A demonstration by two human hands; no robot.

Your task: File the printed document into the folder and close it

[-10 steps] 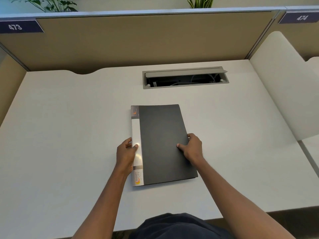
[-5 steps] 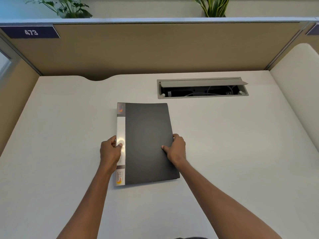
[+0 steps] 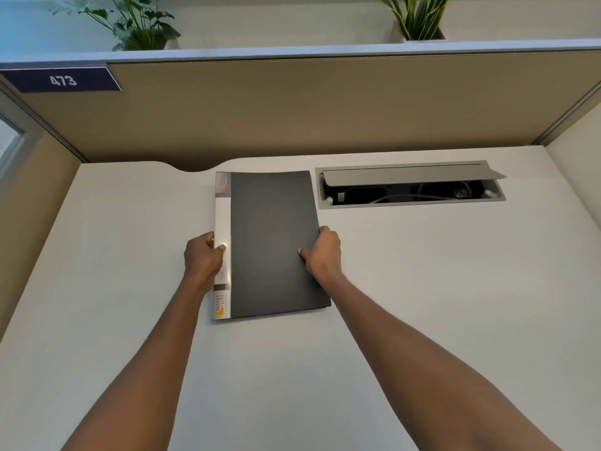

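A dark grey folder (image 3: 271, 242) with a white spine strip lies closed and flat on the white desk (image 3: 422, 288), its far edge near the partition. My left hand (image 3: 203, 258) grips the spine edge at mid-length, thumb on top. At the opposite long edge my right hand (image 3: 323, 252) holds the cover, thumb pressed on the cover and fingers curled round the rim. No printed document is visible; whatever is inside the folder is hidden.
An open cable tray (image 3: 409, 187) with a raised grey flap is set into the desk just right of the folder. A tan partition (image 3: 292, 105) labelled 473 closes the back. Plants (image 3: 136, 24) stand behind it. Side panels flank both sides.
Both hands have slid the closed folder away from me toward the partition, next to the cable tray. The grips are unchanged. The camera has tilted up.
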